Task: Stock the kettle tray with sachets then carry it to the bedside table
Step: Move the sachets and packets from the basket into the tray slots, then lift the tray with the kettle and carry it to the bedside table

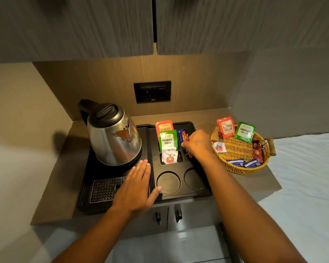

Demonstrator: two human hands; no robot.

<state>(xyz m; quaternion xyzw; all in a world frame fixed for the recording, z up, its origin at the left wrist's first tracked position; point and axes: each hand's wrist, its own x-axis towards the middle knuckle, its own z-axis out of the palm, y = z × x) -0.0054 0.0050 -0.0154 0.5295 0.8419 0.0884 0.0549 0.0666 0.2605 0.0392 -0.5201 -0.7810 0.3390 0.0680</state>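
A black kettle tray (179, 195) lies on the counter with a steel kettle (112, 137) at its back left. Red, green (168, 140) and white (170, 157) sachets stand in its left slots. My right hand (198, 144) is over the right slot, shut on red stick sachets (187, 138) beside blue ones. Flat and open, my left hand (135, 186) rests on the tray's middle, with its thumb at a round cup recess. A wicker basket (237, 149) to the right holds more sachets.
A black wall socket (152, 91) sits on the back panel above the tray. Cupboards hang overhead. Cabinet doors with dark handles (178, 215) are below the counter. White bedding (302, 186) lies to the right.
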